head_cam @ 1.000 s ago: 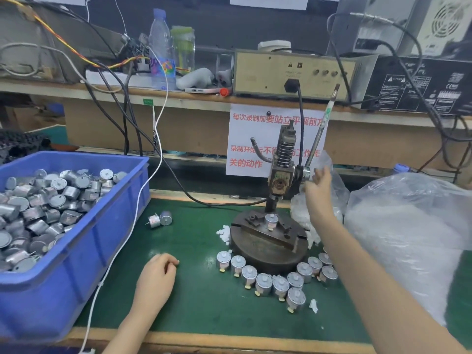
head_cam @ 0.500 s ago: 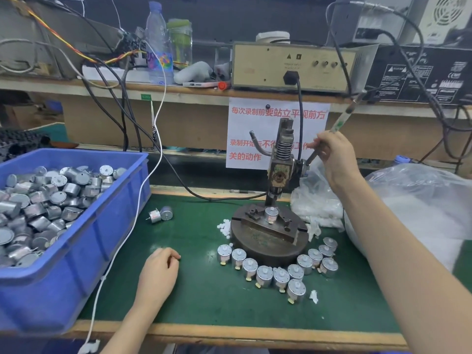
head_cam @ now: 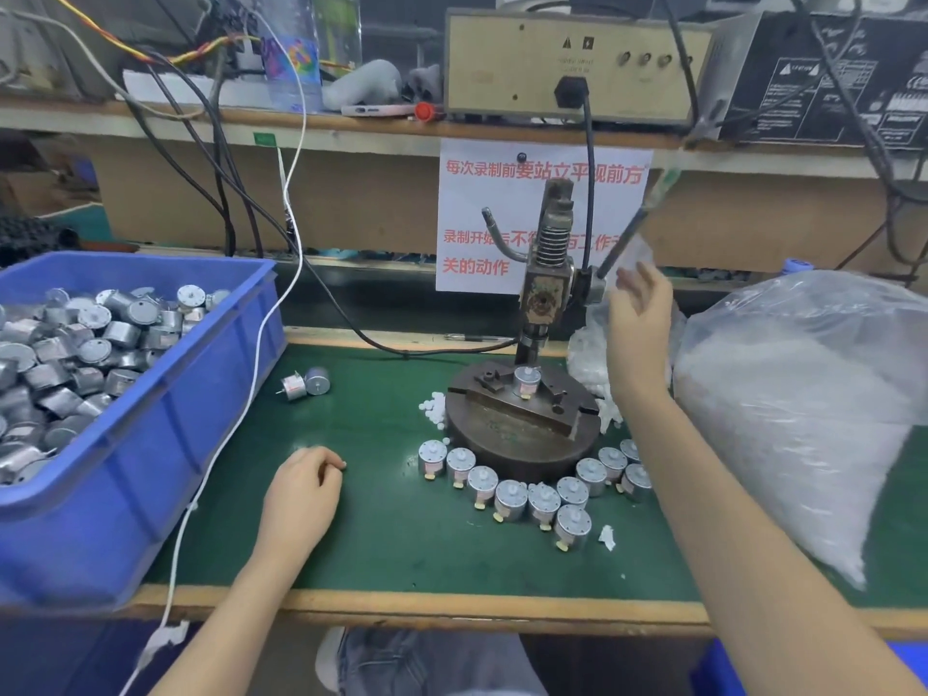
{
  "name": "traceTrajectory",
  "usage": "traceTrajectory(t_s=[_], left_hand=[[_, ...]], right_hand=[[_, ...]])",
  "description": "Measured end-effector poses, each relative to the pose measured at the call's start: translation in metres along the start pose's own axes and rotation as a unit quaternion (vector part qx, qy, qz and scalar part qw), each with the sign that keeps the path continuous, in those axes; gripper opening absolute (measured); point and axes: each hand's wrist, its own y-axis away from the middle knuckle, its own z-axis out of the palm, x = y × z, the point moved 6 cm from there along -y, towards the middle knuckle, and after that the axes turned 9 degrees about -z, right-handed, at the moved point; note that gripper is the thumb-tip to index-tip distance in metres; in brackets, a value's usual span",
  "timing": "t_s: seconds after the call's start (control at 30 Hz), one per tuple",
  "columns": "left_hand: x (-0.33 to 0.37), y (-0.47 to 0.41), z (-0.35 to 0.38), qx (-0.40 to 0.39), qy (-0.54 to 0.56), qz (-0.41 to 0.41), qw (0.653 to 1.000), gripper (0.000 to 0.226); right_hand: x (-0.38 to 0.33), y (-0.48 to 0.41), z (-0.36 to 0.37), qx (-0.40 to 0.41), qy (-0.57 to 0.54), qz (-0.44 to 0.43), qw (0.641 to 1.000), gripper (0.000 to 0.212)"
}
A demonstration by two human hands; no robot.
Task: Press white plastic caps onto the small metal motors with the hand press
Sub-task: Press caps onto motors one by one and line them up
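The desk [head_cam: 391,540] surface is dark green with a tan wooden edge. The bin [head_cam: 150,484] is blue; the motors [head_cam: 90,344] inside are silver-grey. The press [head_cam: 545,293] is dark brown metal. The loose caps [head_cam: 434,411] are white. The sign [head_cam: 477,213] is white with red characters. The bag [head_cam: 803,394] is clear over white contents. One cable [head_cam: 256,359] is white.

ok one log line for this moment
left hand: rests on mat | right hand: fingers spread beside press lever | motor: seated in fixture
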Motion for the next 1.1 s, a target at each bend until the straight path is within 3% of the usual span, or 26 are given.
traceTrajectory(t_s=[0.1, 0.17, 0.4, 0.57, 0.8, 0.97, 1.1], left_hand=[[0.001, 0.001, -0.001, 0.000, 0.003, 0.001, 1.000, 0.018], [0.001, 0.001, -0.001, -0.001, 0.005, 0.002, 1.000, 0.019], [0.001, 0.002, -0.001, 0.001, 0.003, 0.003, 1.000, 0.018], [0.000, 0.001, -0.001, 0.002, 0.003, 0.001, 1.000, 0.018], [0.001, 0.002, -0.004, 0.002, 0.016, 0.004, 1.000, 0.018], [0.005, 0.004, -0.005, -0.001, 0.001, 0.014, 1.000, 0.018], [0.014, 0.007, -0.004, -0.010, -0.042, 0.050, 0.998, 0.017]], right_hand=[[0.051, 0.022, -0.008, -0.077, 0.186, 0.081, 0.976, 0.045], [0.074, 0.034, -0.001, -0.162, 0.261, 0.083, 0.948, 0.045], [0.078, 0.038, 0.046, -0.280, 0.364, -0.024, 0.888, 0.040], [0.077, 0.047, 0.045, -0.266, 0.458, -0.089, 0.844, 0.032], [0.065, 0.074, 0.022, -0.288, 0.351, -0.065, 0.889, 0.034], [0.057, 0.091, -0.029, -0.188, 0.297, -0.017, 0.936, 0.031], [0.060, 0.114, -0.070, -0.121, 0.346, 0.014, 0.930, 0.034]])
